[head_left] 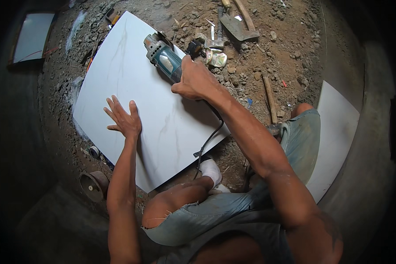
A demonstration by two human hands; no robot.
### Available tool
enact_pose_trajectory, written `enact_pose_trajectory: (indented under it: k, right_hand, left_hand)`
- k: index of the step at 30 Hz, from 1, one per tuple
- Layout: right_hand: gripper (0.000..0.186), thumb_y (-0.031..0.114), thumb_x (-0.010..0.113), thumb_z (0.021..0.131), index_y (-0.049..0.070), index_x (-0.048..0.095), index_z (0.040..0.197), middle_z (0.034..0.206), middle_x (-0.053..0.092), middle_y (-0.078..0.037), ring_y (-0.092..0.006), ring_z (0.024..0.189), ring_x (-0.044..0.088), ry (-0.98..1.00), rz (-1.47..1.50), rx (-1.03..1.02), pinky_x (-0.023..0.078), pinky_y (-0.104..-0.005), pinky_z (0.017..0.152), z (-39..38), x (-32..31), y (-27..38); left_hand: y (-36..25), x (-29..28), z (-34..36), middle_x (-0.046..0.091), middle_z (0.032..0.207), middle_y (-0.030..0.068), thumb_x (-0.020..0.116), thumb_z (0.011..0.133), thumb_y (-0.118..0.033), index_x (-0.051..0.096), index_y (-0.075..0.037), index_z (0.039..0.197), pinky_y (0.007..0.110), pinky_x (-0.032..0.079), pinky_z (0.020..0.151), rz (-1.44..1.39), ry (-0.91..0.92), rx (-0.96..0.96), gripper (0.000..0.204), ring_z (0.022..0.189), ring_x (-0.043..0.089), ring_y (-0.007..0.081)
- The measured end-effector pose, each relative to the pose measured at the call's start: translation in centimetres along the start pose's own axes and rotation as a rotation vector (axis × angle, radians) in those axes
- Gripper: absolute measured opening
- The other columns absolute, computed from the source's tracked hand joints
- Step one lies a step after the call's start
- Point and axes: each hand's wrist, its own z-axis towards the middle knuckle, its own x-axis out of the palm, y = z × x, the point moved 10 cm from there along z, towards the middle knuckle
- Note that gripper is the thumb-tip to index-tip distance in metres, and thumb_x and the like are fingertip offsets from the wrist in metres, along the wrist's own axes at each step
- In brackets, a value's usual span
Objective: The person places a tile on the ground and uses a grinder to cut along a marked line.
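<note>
A large white tile [158, 127] with faint grey veins lies across the ground in front of me. My right hand [193, 80] is wrapped round the rear body of a teal angle grinder [166, 60]. The grinder's grey metal head sits over the tile's far right edge, with its dark disc partly showing there. From its back end a black cord [213, 134] runs down over the tile toward my foot. My left hand [124, 118] rests on the tile's left part, fingers spread, holding nothing.
Loose soil and rubble surround the tile. Beyond it lie a hoe-like metal blade [238, 29], a hammer [214, 42] and a crumpled wrapper [217, 58]. A wooden handle [269, 99] is at right. Another white tile [334, 132] stands by my knee; a round container [92, 186] sits lower left.
</note>
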Motion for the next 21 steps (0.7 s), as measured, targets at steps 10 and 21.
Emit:
enact_pose_trajectory:
  k: [10,21]
  right_hand:
    - [0.070,0.017,0.071,0.068,-0.024,0.045,0.119,0.098,0.066,-0.039,-0.0486,0.095,0.068,0.000,0.026,0.000,0.056,-0.0479,0.086,-0.13,0.01,-0.04]
    - [0.061,0.022,0.072,0.069,-0.017,0.048,0.108,0.094,0.063,-0.039,-0.0506,0.091,0.067,-0.012,0.051,-0.033,0.055,-0.0492,0.085,-0.46,0.14,-0.51]
  left_hand:
    - [-0.06,-0.05,0.07,0.012,0.167,0.0113,0.038,0.095,-0.070,0.019,-0.016,0.160,0.083,-0.003,0.104,-0.016,0.003,0.003,0.086,0.153,-0.001,0.0415]
    - [-0.10,-0.27,0.10,0.012,0.167,0.0111,0.037,0.096,-0.070,0.019,-0.017,0.160,0.084,0.000,0.104,-0.012,-0.002,0.000,0.085,0.153,0.001,0.0421]
